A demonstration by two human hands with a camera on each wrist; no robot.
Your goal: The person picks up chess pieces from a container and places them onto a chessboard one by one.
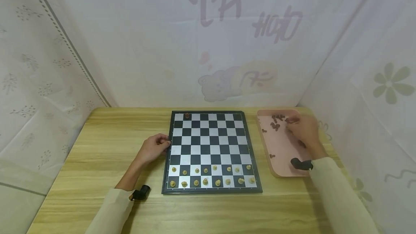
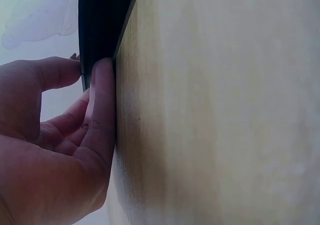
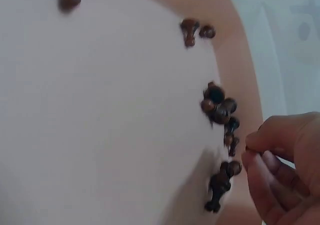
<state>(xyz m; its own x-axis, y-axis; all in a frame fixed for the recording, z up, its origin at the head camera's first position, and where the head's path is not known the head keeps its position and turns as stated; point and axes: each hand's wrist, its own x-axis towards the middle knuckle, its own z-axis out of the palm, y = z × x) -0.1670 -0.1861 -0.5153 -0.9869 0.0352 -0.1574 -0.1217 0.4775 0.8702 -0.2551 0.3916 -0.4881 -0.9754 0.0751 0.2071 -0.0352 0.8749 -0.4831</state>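
Note:
A black-and-white chessboard lies on the table. My left hand pinches its left edge, the thumb on top and a finger low against the side in the left wrist view. Pale chess pieces stand in two rows along the near side, and one brown chess piece is at the far left. Over the far right of a pink tray, my right hand pinches a dark brown chess piece, mostly hidden by the fingertips. Several brown chess pieces lie in the tray close to those fingers.
The wooden table ends at a patterned white cloth hanging behind and at both sides. The tray stands right of the board, with a narrow strip of table between. A raised rim runs round the tray.

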